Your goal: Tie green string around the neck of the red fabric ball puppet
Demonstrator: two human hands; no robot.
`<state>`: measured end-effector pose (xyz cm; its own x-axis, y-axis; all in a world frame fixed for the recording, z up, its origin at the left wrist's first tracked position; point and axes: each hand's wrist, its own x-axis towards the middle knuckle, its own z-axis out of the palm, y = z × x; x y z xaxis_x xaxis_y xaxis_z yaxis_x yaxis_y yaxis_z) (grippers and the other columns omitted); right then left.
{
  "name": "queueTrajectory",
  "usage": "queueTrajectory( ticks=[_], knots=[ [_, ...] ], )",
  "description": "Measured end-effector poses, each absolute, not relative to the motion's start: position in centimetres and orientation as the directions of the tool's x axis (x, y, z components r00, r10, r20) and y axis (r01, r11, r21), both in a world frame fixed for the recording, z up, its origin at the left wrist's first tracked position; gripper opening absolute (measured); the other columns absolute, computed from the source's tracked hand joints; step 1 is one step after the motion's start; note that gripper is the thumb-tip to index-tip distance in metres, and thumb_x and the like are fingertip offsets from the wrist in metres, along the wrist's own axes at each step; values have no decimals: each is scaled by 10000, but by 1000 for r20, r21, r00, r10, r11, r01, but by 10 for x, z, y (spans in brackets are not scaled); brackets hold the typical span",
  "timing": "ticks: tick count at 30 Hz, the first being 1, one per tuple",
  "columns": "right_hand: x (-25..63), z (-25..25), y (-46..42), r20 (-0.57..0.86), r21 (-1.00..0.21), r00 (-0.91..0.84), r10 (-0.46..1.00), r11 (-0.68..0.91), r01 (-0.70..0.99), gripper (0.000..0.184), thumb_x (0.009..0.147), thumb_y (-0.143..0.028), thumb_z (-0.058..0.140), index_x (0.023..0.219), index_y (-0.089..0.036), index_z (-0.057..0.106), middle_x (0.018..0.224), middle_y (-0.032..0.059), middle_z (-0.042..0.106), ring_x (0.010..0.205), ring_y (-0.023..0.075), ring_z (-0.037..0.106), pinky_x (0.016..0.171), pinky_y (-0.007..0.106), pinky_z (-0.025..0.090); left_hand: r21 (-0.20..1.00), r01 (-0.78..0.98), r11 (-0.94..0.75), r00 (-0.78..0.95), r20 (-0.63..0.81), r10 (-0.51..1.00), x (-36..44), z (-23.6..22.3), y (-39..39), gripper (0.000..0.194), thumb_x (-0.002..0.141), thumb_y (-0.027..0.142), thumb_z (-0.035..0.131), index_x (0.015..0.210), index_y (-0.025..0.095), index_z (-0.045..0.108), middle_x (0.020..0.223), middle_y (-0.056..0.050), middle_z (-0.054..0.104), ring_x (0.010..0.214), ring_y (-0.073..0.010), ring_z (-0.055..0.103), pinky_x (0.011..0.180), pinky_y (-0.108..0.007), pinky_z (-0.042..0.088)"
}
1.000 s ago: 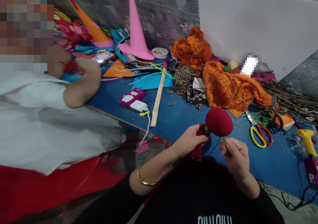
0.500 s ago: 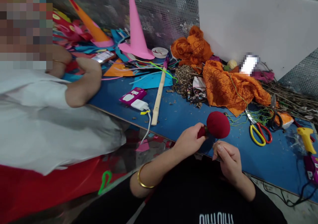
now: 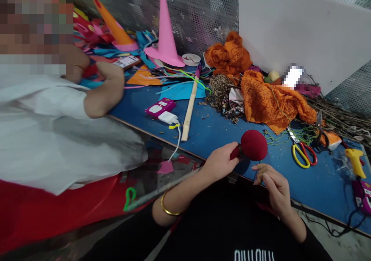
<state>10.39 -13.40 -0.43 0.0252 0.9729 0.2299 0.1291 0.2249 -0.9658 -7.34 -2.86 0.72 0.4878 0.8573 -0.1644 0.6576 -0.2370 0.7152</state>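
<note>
Lower centre, the left hand (image 3: pixel 222 161) gripped a round red fabric ball (image 3: pixel 254 145) above the blue table (image 3: pixel 216 131), the right hand (image 3: pixel 274 183) half-curled.

Matt red cloth-like ball (image 3: pixel 254 145).

Our left hand (image 3: pixel 222 161) is closed in a grip, its forearm reaching inward; our right hand (image 3: pixel 274 185) hovers nearby, fingers loosely curled.
</note>
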Motion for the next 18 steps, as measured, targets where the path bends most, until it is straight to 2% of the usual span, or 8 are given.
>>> queueTrajectory(
  ticks=[3,7,9,13,18],
  knots=[
    [102,-16,-133,82,-995,172,982,89,-32,383,942,-376,491,640,-186,632,675,45,600,718,194,575,675,311,443,829,533,-172,537,-174,825,-75,8,-30,160,818,260,567,963,201,593,959,-38,676,892,-222,614,775,-307,446],
    [95,-28,-124,-157,-962,348,924,-63,-267,228,864,-400,605,784,-187,622,686,-15,559,603,118,498,594,243,422,902,377,-208,582,-56,811,-70,6,-38,290,837,217,541,1121,165,577,1088,-91,622,1046,-238,569,936,-352,423],
    [92,-30,-117,-185,-957,359,915,-85,-278,192,795,-368,665,803,-188,598,661,-39,540,583,104,481,582,225,419,892,385,-238,550,-15,835,-64,1,-43,306,835,187,538,1139,167,570,1066,-91,598,1037,-237,558,939,-362,425],
    [90,-30,-106,-189,-969,422,887,-100,-225,234,671,-331,721,695,-186,539,597,-53,522,528,96,429,483,209,361,846,445,-292,527,16,849,-52,-10,-52,283,834,186,565,1116,182,583,982,-64,569,961,-231,556,871,-360,452],
    [94,-26,-102,-178,-970,474,862,-72,-234,249,661,-369,709,770,-171,603,723,11,653,672,156,580,583,246,435,849,422,-319,568,27,823,-53,-15,-53,327,800,222,647,1122,186,607,994,-62,603,956,-225,571,868,-349,452]
  ],
)
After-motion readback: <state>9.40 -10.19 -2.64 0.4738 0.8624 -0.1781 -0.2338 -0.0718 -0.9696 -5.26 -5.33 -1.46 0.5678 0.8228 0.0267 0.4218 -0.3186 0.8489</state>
